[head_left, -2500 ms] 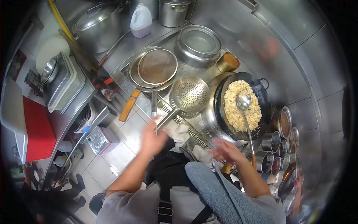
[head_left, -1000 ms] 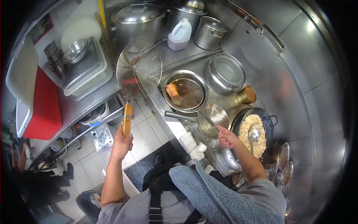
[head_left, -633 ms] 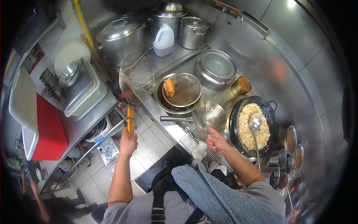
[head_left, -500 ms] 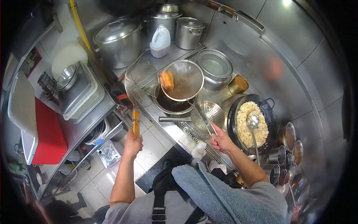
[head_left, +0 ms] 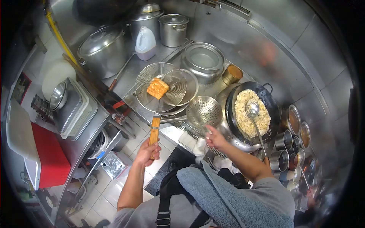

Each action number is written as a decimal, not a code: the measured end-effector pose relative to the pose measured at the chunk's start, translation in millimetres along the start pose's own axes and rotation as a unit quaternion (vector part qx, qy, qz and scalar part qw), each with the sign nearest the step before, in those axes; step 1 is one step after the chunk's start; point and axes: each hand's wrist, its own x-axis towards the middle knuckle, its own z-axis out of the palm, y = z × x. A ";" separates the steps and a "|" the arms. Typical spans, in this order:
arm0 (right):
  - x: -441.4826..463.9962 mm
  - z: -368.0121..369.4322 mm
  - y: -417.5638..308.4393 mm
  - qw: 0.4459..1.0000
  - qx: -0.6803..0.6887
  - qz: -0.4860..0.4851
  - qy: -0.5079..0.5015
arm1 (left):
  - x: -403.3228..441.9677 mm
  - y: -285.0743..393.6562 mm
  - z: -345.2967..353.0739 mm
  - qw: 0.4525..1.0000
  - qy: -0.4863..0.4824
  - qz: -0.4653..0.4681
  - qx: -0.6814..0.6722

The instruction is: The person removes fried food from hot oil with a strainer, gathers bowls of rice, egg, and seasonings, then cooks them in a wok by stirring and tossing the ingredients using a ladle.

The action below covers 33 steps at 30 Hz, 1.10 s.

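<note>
My left hand (head_left: 147, 152) is wrapped round the wooden handle of a wire skimmer (head_left: 142, 81). An orange-brown, block-shaped piece of food (head_left: 157, 88) lies in its basket. The skimmer overlaps a fine-mesh strainer (head_left: 192, 84), and both sit above a pot that they mostly hide. My right hand (head_left: 216, 138) is just below a perforated ladle (head_left: 204, 111); its fingers are partly curled and blurred, and I cannot tell whether they hold anything. To the right, a wok (head_left: 268, 95) holds fried rice (head_left: 247, 121) with a metal ladle (head_left: 252, 109) resting in it.
At the back stand lidded stockpots (head_left: 102, 53) and a plastic jug (head_left: 145, 43). A lidded round pot (head_left: 203, 62) and an open can (head_left: 232, 75) sit behind the wok. Metal containers (head_left: 283, 140) line the right side. Stacked trays (head_left: 81, 110) and a red box (head_left: 51, 155) are at left.
The food piece now lies flat in the wire skimmer; before, it was at the strainer's left edge. The skimmer has swung right, over the strainer. The metal handle in my right hand no longer shows.
</note>
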 end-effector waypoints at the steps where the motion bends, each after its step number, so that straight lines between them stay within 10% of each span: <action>1: 8.6 5.6 13.8 0.999 -0.025 -0.017 -0.028 | 17.1 -1.5 -15.2 0.999 -0.003 -0.002 0.038; 7: -13.3 -18.0 26.7 0.979 -0.134 -0.123 -0.092 | 93.1 -6.6 -104.9 0.952 0.157 0.028 0.262; 9: -70.1 -66.5 59.1 0.990 -0.103 -0.089 -0.033 | 112.4 0.4 -128.8 0.700 0.287 0.242 0.607; 11: -141.5 -118.9 101.4 0.996 0.015 -0.033 0.084 | 98.3 18.8 -89.8 0.587 0.340 0.365 0.637; 17: -256.6 -191.5 92.2 0.792 0.303 -0.317 0.425 | 80.4 -25.4 160.2 0.809 0.008 0.364 0.461; 21: -249.5 -197.3 -50.4 0.748 -0.117 -0.467 0.456 | 121.0 -130.3 319.1 0.676 -0.334 0.403 0.519; 24: -243.6 -164.4 -152.0 0.720 -0.262 -0.523 0.373 | 199.3 -225.9 351.3 0.518 -0.342 0.356 0.698; 26: -217.7 -185.0 -193.5 0.794 -0.209 -0.455 0.344 | 179.6 -250.1 347.6 0.503 -0.290 0.392 0.713; 30: -305.4 -127.3 -288.0 0.688 -0.167 -0.529 0.467 | 106.0 -209.4 361.5 0.502 -0.246 0.443 0.701; 32: -349.2 -112.5 -306.7 0.688 -0.055 -0.651 0.317 | 72.3 -188.8 367.5 0.510 -0.268 0.438 0.691; 33: -366.1 -75.3 -307.2 0.676 -0.014 -0.598 0.431 | 66.0 -185.4 367.7 0.518 -0.289 0.437 0.676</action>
